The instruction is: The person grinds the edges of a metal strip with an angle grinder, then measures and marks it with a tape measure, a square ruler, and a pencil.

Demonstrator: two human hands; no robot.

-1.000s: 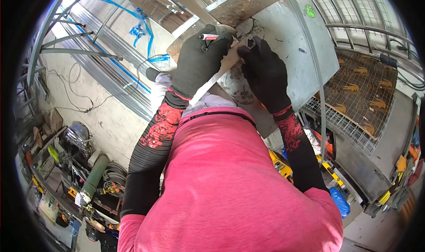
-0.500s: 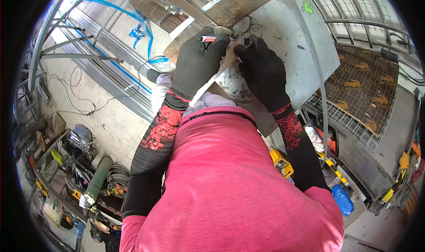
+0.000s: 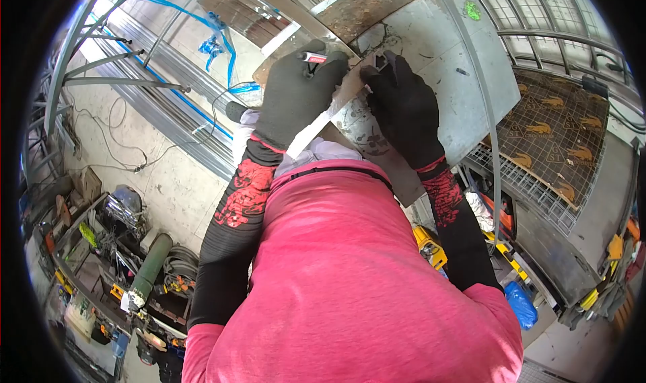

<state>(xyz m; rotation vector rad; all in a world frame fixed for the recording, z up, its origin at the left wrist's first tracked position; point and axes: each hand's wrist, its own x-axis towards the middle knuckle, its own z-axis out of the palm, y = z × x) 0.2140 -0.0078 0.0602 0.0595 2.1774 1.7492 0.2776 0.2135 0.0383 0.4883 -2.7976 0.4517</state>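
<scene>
My left hand [image 3: 293,94], in a dark glove, is closed around a white marker [image 3: 313,57] with a red label. The marker's tip is hidden by the fingers. Beside it, my right hand [image 3: 405,107], gloved too, pinches a small grey metal piece [image 3: 382,61] with a squared, open outline. A pale flat strip [image 3: 311,133] slants between the two hands, toward my waist. Both hands are over the near part of a grey metal-topped table [image 3: 437,80].
A rusty flat plate [image 3: 373,10] crosses the tabletop's far side. Long metal profiles [image 3: 168,107] lie on the floor to the left. A grey hose or cable [image 3: 479,80] hangs at the right, before a dark patterned board [image 3: 552,127]. A green cylinder [image 3: 149,269] lies lower left.
The view has shifted slightly. My left hand with the marker has drawn a little to the left, away from the right hand. The right hand keeps its pinch on the small metal piece.
</scene>
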